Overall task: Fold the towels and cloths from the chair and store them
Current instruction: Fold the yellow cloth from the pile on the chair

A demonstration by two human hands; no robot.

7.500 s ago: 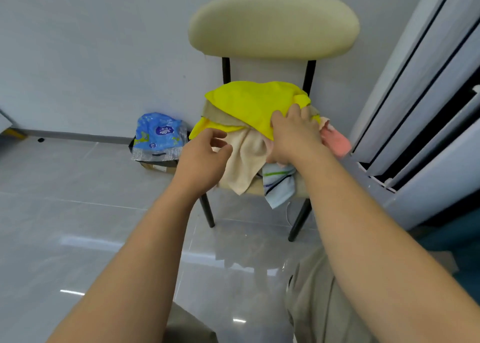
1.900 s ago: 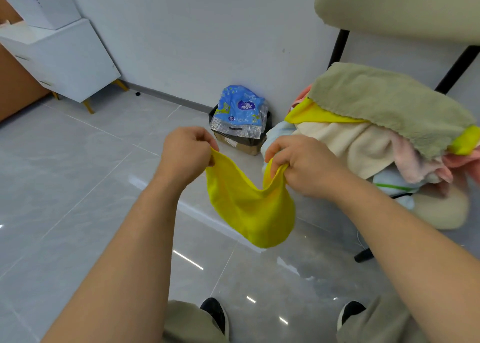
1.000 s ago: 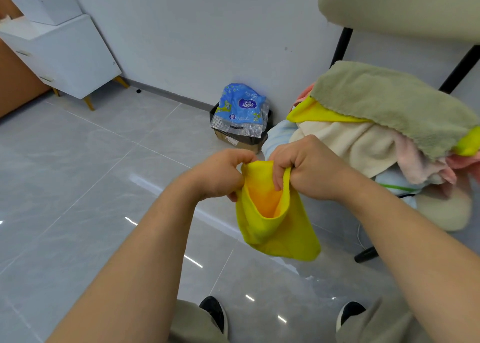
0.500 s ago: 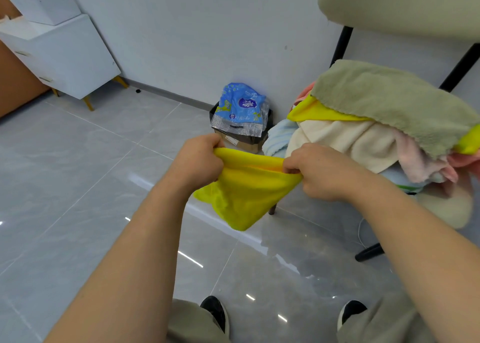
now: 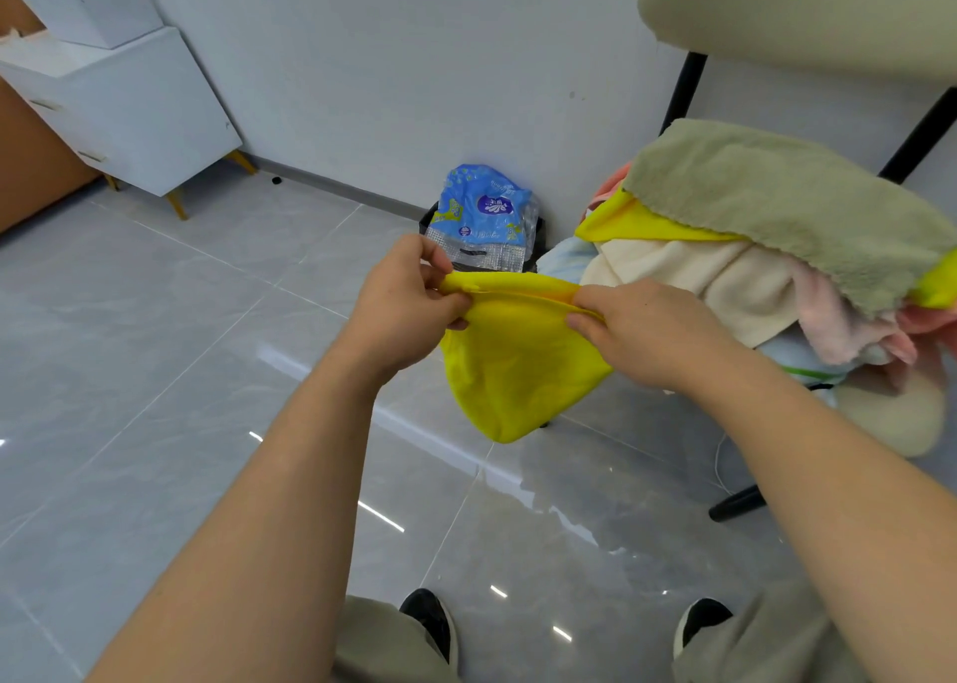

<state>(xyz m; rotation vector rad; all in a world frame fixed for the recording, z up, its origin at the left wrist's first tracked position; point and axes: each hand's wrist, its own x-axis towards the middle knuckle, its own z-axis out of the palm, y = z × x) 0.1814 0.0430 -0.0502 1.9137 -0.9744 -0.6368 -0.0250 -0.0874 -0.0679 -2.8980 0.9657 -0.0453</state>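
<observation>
The left hand [image 5: 406, 296] and right hand [image 5: 639, 327] each pinch the top edge of a thin yellow cloth [image 5: 510, 366] (hanging doubled, just beside the chair's heaped towels [image 5: 751, 247]). Uneven tension could skew the fold.

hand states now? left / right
Left hand: closed, pinching the yellow cloth at its top edge.
Right hand: closed, pinching the same edge.
</observation>
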